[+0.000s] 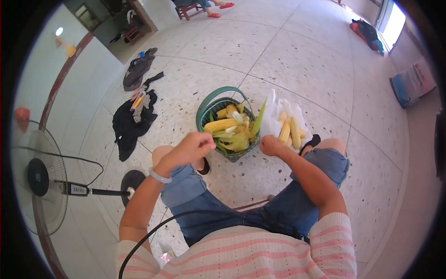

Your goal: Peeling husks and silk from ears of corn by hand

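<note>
A green woven basket [203, 108] with a hoop handle stands on the floor between my knees. Inside lie yellow corn cobs [220, 125] among pale green husks [233, 139] and some corn silk. My left hand [197, 145] hovers by the basket's near left rim, fingers curled in; whatever they may pinch is too small to tell. My right hand [270, 146] is closed, between the basket's right side and a white plastic bag [268, 116]; its grip is hidden. Several husked cobs [295, 132] rest in and on that bag.
To the left stands a floor fan [39, 176] with a round black base [134, 186]. Dark cloths [134, 121] lie on the floor beyond it. A printed sack [412, 84] leans at the right wall. Far off, a person in red slippers [213, 15] sits on a chair.
</note>
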The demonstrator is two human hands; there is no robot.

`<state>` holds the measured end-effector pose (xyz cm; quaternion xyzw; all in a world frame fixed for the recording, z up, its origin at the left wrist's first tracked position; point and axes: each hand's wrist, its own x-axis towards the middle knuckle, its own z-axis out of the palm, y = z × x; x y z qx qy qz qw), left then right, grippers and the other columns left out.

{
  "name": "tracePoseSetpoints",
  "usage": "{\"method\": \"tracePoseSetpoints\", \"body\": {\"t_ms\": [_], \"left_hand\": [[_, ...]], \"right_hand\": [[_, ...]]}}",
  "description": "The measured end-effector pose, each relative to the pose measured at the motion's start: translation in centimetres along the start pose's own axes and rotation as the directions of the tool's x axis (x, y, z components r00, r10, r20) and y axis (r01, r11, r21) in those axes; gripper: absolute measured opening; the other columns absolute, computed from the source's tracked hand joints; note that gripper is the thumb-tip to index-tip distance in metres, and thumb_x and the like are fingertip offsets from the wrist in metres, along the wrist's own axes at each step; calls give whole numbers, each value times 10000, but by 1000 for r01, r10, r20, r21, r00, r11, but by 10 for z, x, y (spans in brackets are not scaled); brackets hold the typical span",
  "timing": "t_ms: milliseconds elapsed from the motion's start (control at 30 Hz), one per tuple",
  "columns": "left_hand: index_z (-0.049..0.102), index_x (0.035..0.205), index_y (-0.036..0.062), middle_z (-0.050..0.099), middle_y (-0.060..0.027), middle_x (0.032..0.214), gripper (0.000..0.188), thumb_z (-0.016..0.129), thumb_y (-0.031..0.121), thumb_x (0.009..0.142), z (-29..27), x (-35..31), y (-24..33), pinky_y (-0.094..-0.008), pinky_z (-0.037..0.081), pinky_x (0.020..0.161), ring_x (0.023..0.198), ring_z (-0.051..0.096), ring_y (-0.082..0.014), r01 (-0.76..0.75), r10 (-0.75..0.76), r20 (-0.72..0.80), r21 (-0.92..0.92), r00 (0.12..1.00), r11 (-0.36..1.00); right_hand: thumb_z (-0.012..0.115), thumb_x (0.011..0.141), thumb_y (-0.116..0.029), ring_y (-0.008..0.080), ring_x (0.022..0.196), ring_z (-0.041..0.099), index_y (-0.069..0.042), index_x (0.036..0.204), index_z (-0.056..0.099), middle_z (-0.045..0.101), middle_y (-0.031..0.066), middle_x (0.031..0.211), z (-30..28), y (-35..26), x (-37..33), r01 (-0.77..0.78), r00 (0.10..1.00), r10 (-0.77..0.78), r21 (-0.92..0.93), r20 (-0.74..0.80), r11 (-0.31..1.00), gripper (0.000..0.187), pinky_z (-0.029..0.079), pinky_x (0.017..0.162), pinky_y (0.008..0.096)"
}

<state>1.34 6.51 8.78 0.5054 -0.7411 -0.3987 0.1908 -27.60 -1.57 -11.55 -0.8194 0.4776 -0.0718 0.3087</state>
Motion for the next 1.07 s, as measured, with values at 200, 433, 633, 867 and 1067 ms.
{"method": "tracePoseSetpoints", "body": {"t_ms": [200, 433, 633, 867, 1067], "left_hand": [[627, 815, -17, 641, -198, 749, 177, 646, 157, 791, 52, 54, -95, -401, 487, 634, 711, 636, -331, -26, 2, 130, 186, 991, 982], [656, 870, -20, 642, -238, 863, 268, 664, 234, 784, 109, 114, -151, -438, 498, 748, 867, 632, -388, 212, -301, 213, 360, 929, 908], [619, 1065, 14, 579, -261, 1088, 378, 671, 277, 799, 133, 133, -178, -443, 484, 836, 1006, 586, -416, 226, -256, 6, 453, 967, 863], [607, 1113, 33, 529, -294, 1186, 350, 642, 136, 780, 154, 156, -196, -426, 454, 887, 1035, 546, -433, 292, -341, 73, 370, 937, 882], [636, 1052, 49, 550, -274, 1192, 301, 630, 83, 753, 108, 168, -218, -423, 460, 878, 1030, 563, -425, 344, -379, 31, 355, 925, 869]], "right_hand": [[555, 766, -132, 424, 825, 623, -13, 772, 662, 638, 256, 808, 13, 30, 12, -154, 985, 157, 47, -70, 987, 160, 499, 754, 472], [552, 777, -123, 383, 981, 608, -46, 981, 629, 649, 210, 974, -8, -19, 2, -78, 961, 100, -95, 259, 992, 231, 481, 821, 458], [527, 781, -64, 362, 994, 629, -14, 950, 643, 657, 215, 1004, -22, -40, -12, -18, 931, 62, -125, 360, 992, 211, 502, 845, 456], [565, 811, -152, 382, 949, 620, -26, 930, 617, 653, 206, 937, -5, -12, -16, 18, 900, 33, -113, 434, 993, 181, 488, 803, 475], [555, 777, -64, 359, 970, 637, -6, 949, 654, 660, 221, 987, -25, -22, -5, -5, 927, 51, -123, 373, 992, 207, 501, 837, 452]]}}
